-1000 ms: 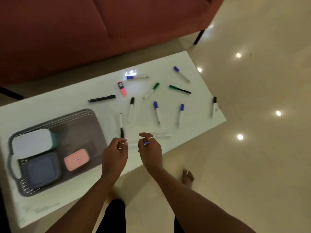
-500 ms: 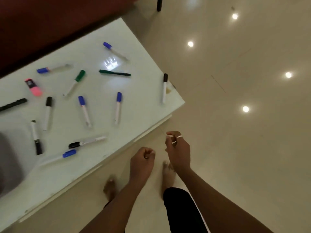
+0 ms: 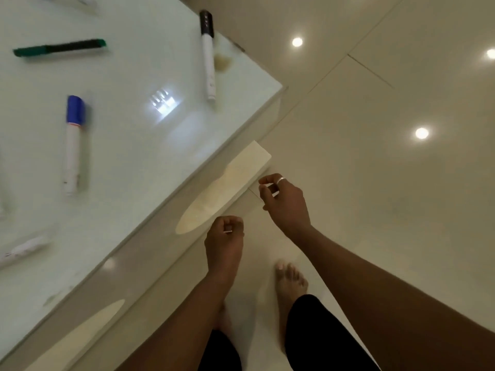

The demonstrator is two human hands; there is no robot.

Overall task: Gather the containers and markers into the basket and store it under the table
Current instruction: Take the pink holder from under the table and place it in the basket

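While we stand off the table's corner, this is what we see:
Left hand (image 3: 225,243): our fingers are curled into a loose fist over the floor, just off the table edge; a thin pale sliver shows at the fingertips, too small for us to tell what it is or whether we grip it.
Right hand (image 3: 285,202): beside the left and a little farther out, fingers half bent, thumb and forefinger nearly pinched; a ring sits on one finger; whether it holds anything we cannot tell.
Table (image 3: 139,162): white and glossy, up-left of both hands, neither hand touching it.
Black marker (image 3: 208,54): nearest the corner, well above our hands.
Blue marker (image 3: 72,140): far left of the left hand, cap pointing away.
Green marker (image 3: 60,48): beyond the blue marker, lying crosswise.
Blurred marker (image 3: 20,250): at the left border, level with the left hand.
Feet (image 3: 290,279): bare, on the tiles below our hands.
Basket: out of view.
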